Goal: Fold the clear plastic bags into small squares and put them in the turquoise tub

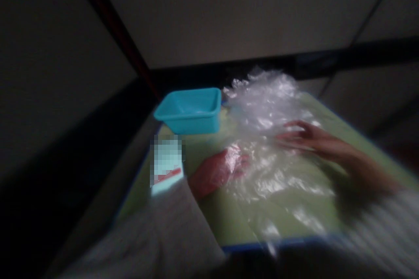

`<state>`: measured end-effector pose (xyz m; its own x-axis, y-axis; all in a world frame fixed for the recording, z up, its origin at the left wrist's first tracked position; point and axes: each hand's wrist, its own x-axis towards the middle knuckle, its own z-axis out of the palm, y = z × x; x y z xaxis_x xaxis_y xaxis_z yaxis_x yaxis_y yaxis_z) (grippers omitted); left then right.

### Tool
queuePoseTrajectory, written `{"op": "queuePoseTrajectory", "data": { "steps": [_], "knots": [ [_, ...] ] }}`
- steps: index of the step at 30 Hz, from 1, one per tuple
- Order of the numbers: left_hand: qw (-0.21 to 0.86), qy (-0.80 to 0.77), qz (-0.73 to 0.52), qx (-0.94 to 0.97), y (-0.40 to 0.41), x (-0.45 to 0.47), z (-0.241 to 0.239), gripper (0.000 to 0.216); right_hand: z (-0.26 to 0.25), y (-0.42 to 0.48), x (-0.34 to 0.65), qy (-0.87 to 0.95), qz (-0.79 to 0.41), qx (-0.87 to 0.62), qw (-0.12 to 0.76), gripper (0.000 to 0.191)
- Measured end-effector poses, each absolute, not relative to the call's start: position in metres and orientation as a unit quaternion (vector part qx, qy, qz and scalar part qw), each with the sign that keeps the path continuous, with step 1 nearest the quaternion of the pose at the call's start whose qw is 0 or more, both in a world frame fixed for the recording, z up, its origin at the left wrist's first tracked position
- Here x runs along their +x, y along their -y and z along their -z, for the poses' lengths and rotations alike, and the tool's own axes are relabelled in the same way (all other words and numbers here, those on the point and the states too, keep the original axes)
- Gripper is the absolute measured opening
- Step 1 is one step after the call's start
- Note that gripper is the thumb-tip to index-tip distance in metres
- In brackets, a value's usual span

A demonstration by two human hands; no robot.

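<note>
Just right of the turquoise tub [190, 111], a crumpled heap of clear plastic [265, 104] spreads over the green table [229, 222]. The right hand [299, 137] lies on it, further right of the tub, with fingers stretched out and clasping nothing. The left hand [214, 173], in front of the tub, sits partly under the film (too blurred to tell its grip).

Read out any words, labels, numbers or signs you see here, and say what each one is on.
No text can be read in this picture.
On the card, the face is blurred out and only a red stripe shows.
On the tub, no marking shows.
On the plastic, no print shows; the whole view is motion-blurred.
</note>
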<state>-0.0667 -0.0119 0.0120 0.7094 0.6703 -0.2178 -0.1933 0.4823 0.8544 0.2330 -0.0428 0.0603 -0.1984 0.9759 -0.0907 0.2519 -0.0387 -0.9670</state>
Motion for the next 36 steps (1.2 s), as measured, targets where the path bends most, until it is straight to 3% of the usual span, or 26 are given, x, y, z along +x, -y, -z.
{"op": "queuePoseTrajectory", "data": {
  "steps": [2, 5, 7, 13, 16, 20, 27, 32, 36],
  "knots": [
    [0.799, -0.292, -0.311, 0.424, 0.012, -0.067, -0.011, 0.037, -0.051, 0.034, 0.238, 0.564, -0.505, -0.531, 0.381, 0.054],
    [0.753, -0.316, -0.398, 0.419, 0.013, -0.067, -0.013, 0.069, -0.043, 0.029, 0.239, 0.535, -0.499, -0.544, 0.412, 0.053],
    [0.710, -0.335, -0.423, 0.452, 0.015, -0.066, -0.016, 0.078, -0.043, 0.028, 0.238, 0.520, -0.494, -0.545, 0.435, 0.051],
    [0.497, -0.443, -0.356, 0.656, 0.012, -0.067, -0.018, 0.027, -0.047, 0.028, 0.233, 0.512, -0.417, -0.543, 0.519, 0.041],
    [0.408, -0.485, -0.354, 0.687, 0.011, -0.066, -0.017, 0.015, -0.047, 0.029, 0.229, 0.578, -0.348, -0.538, 0.505, 0.044],
    [0.348, -0.508, -0.328, 0.716, 0.014, -0.064, -0.020, 0.013, -0.044, 0.031, 0.225, 0.641, -0.308, -0.547, 0.442, 0.043],
    [0.218, -0.546, -0.178, 0.789, 0.027, -0.064, -0.030, 0.035, -0.035, 0.031, 0.225, 0.643, -0.253, -0.570, 0.444, 0.029],
    [0.131, -0.550, -0.110, 0.817, 0.035, -0.061, -0.036, 0.026, -0.031, 0.031, 0.227, 0.664, -0.080, -0.620, 0.410, 0.019],
    [0.078, -0.551, -0.097, 0.825, 0.039, -0.060, -0.034, 0.026, -0.034, 0.035, 0.221, 0.747, -0.009, -0.545, 0.381, 0.016]
  ]
}}
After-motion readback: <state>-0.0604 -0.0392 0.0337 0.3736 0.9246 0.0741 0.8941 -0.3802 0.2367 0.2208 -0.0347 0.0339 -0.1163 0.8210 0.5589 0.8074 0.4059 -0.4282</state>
